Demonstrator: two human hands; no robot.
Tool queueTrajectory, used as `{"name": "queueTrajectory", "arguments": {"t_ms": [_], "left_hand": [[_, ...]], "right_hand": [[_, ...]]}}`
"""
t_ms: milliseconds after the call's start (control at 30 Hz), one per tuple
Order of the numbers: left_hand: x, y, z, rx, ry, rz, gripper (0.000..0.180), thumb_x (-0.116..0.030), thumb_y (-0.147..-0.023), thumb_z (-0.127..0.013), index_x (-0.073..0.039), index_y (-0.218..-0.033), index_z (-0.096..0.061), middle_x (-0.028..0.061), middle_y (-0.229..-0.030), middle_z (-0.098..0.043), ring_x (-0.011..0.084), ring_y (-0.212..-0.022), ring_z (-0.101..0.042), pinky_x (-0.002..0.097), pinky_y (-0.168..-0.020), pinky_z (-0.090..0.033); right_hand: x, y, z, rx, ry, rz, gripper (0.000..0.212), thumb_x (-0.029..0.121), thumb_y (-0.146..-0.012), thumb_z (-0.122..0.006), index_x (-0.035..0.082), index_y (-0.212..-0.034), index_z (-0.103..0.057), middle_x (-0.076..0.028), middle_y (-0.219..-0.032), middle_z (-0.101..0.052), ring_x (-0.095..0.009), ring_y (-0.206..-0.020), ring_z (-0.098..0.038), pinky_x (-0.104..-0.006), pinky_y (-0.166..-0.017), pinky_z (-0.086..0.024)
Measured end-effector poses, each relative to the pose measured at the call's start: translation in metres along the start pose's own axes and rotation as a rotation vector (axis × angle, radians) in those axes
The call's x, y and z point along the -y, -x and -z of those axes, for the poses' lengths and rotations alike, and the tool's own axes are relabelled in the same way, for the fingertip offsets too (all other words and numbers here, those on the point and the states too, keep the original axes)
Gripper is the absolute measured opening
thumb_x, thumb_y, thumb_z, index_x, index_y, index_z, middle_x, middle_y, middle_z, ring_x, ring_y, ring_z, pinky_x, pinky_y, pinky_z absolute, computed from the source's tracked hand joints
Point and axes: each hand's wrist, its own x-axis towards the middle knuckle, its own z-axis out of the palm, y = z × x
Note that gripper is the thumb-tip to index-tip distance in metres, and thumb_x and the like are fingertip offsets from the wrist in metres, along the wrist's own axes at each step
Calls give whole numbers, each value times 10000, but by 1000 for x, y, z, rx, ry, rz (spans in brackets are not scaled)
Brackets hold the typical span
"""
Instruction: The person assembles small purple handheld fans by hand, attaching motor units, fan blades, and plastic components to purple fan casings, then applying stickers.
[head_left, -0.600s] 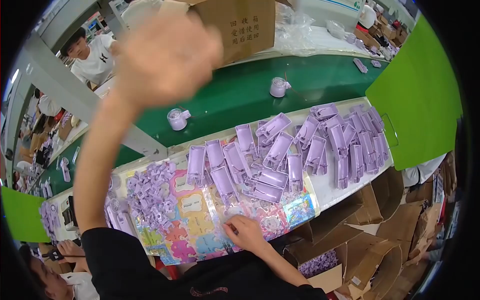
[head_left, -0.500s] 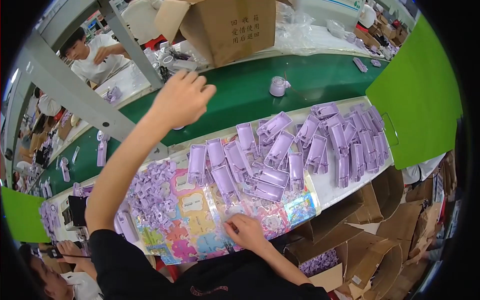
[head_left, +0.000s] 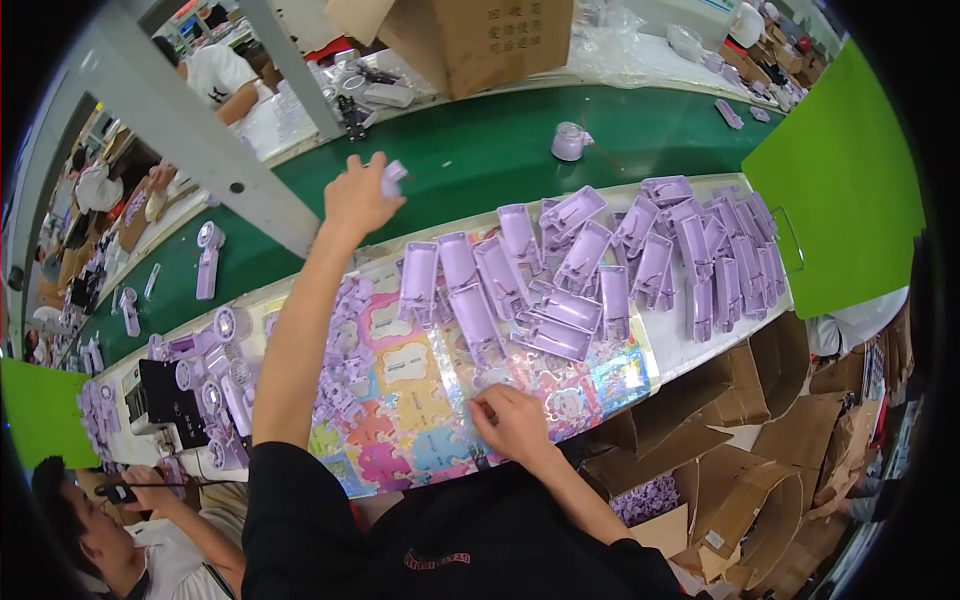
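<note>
My left hand [head_left: 358, 200] reaches out over the green conveyor belt [head_left: 480, 135], its fingers closed round a lilac plastic part [head_left: 393, 179]. Most of that part is hidden by the hand; a short stub sticks out on the right. My right hand [head_left: 512, 425] rests low over a colourful puzzle-print mat [head_left: 405, 362], fingers curled in; what they hold, if anything, is hidden. Beyond it lie several lilac tray-like housings [head_left: 478, 318] with thin wires. Small lilac pieces [head_left: 345, 350] are heaped beside my left forearm.
A round lilac part [head_left: 569, 142] stands on the belt. Behind the belt is a cardboard box [head_left: 480, 45]. A grey metal post [head_left: 190, 130] rises at the left, and a green panel [head_left: 835, 190] at the right. Open cartons [head_left: 720, 480] stand below right. A co-worker [head_left: 130, 530] sits at lower left.
The whole view has shifted. My left hand, earlier bent over the belt with no part showing in its fingers, now has a lilac part in its grasp. My right hand keeps its curled pose.
</note>
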Motion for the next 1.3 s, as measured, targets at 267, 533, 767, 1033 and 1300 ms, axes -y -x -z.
{"name": "queueTrajectory", "arguments": {"t_ms": [267,533,767,1033,1300], "left_hand": [[17,217,46,-28,1459,-109,777,-374,-638,-950,-46,-1240,-584,72,-1141,-641,176,-1039,-635,321,-903,-508],[7,367,-38,179,2221,508,828,-256,-684,-912,-85,-1336,-431,75,-1283,-596,205,-1137,-622,347,-996,-512],[-28,368,-43,153,2241,502,578,-333,-832,-700,23,-1256,-532,187,-1228,-651,245,-1072,-674,362,-938,-550],[-30,343,-44,148,2269,614,572,-277,-906,-616,-2,-1368,-424,178,-1173,-658,264,-983,-708,386,-864,-602],[-43,323,-32,535,2185,555,367,-183,-965,-609,-26,-1275,-491,150,-1115,-666,207,-996,-697,333,-851,-593]], "right_hand": [[22,-35,-37,179,132,196,376,121,-840,-696,68,-1200,-602,-125,-1131,-596,-319,-1016,-640,-410,-790,-554],[31,-100,-101,135,-5,290,359,76,-854,-694,68,-1206,-627,-112,-1132,-625,-323,-1015,-638,-411,-839,-539],[45,-93,-76,106,-288,85,220,46,-890,-712,8,-1104,-673,-94,-959,-612,-195,-768,-636,-305,-670,-514],[75,-77,5,23,-263,209,188,14,-903,-676,-9,-1089,-686,-115,-959,-567,-241,-882,-590,-331,-780,-483],[69,-53,40,463,-272,57,239,-9,-926,-636,21,-1156,-693,-115,-1078,-611,-285,-970,-626,-354,-834,-505]]}}
